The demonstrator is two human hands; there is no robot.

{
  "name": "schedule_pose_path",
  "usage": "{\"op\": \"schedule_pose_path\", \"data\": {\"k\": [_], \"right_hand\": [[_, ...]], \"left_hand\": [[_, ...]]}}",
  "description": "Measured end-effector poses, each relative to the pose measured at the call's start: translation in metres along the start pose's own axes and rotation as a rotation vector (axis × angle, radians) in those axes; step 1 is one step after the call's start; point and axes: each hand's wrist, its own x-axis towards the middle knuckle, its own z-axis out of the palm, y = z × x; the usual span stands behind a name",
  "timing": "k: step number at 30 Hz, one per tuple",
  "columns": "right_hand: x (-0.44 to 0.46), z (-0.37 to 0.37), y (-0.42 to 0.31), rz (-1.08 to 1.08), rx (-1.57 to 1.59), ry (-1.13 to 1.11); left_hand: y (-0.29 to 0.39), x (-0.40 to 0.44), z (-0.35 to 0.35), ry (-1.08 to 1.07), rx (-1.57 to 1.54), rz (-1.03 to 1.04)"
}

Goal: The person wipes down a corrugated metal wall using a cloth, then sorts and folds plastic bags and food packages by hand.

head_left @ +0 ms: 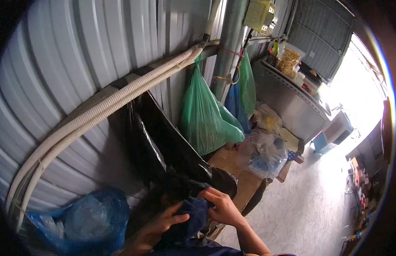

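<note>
Handling cloth (194, 217), one: my right grip (223, 209) pinching it, my left grip (163, 224) against it, closure unclear. Location: near end of cardboard (245, 182), by black bag (170, 138). Next move calls, I judge, for steady hold.

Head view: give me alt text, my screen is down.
The right hand grips dark blue cloth, the left hand against it, near a black plastic bag. A green bag hangs along the corrugated metal wall; a blue bag is at lower left.
</note>
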Motion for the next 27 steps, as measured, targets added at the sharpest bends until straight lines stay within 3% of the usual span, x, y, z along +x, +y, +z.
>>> {"op": "schedule_pose_path", "data": {"k": [2,4,6,9,11,15,18,20,22,24,27], "right_hand": [[-0.004,0.002,0.007,0.152,0.109,0.021],[-0.005,0.004,0.013,0.174,0.147,0.069],[-0.007,0.006,0.010,0.244,0.373,0.125],[-0.015,0.004,0.015,0.335,0.609,0.164],[-0.018,-0.001,0.020,0.321,0.646,0.109],[-0.018,-0.005,0.015,0.470,0.687,0.057],[-0.035,-0.019,0.034,0.539,0.730,-0.098],[-0.035,-0.018,0.029,0.542,0.794,-0.010],[-0.029,-0.023,0.034,0.211,0.892,0.002],[-0.026,-0.025,0.035,0.196,0.893,0.015],[-0.026,-0.035,0.043,0.304,0.929,-0.202]], "left_hand": [[-0.011,0.025,-0.015,-0.061,0.035,-0.110],[-0.012,0.043,-0.011,-0.290,0.171,0.121],[-0.011,0.056,-0.013,-0.363,0.165,0.111],[-0.007,0.060,-0.011,-0.350,0.244,0.092],[-0.002,0.057,-0.009,-0.332,0.197,-0.071],[0.000,0.058,-0.014,-0.228,0.407,0.022],[0.014,0.054,-0.013,-0.225,0.171,-0.101],[0.019,0.050,-0.010,-0.037,-0.172,-0.194],[0.009,0.053,-0.019,-0.063,-0.151,-0.121],[-0.005,0.054,-0.026,-0.089,-0.131,-0.049],[-0.009,0.052,-0.026,-0.119,-0.067,-0.004]]}}
